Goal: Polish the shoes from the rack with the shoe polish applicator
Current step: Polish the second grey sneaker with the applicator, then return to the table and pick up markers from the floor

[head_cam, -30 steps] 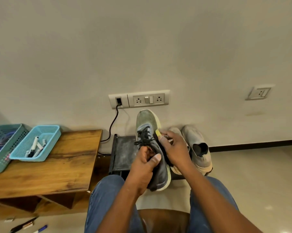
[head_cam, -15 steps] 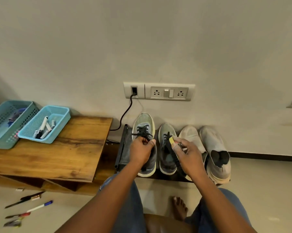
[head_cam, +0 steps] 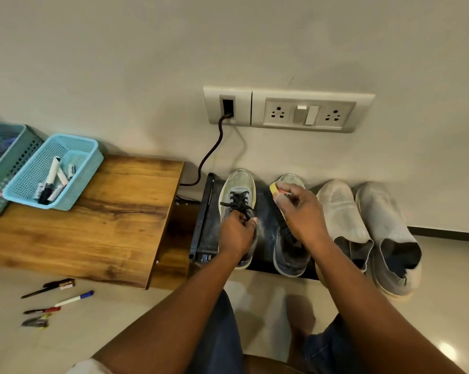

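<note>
Left hand (head_cam: pixel 236 233) clutching the laced grey shoe (head_cam: pixel 237 194) on the rack (head_cam: pixel 205 225), right hand (head_cam: pixel 302 214) beside it gripping the brush applicator (head_cam: pixel 275 189) over its pair (head_cam: pixel 290 255)

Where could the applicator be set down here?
Free: the wooden table top between the blue basket and its right edge; the dark rack strip between the two laced shoes. Crowded: the rack's right side, where the pale slip-ons sit side by side.
</note>
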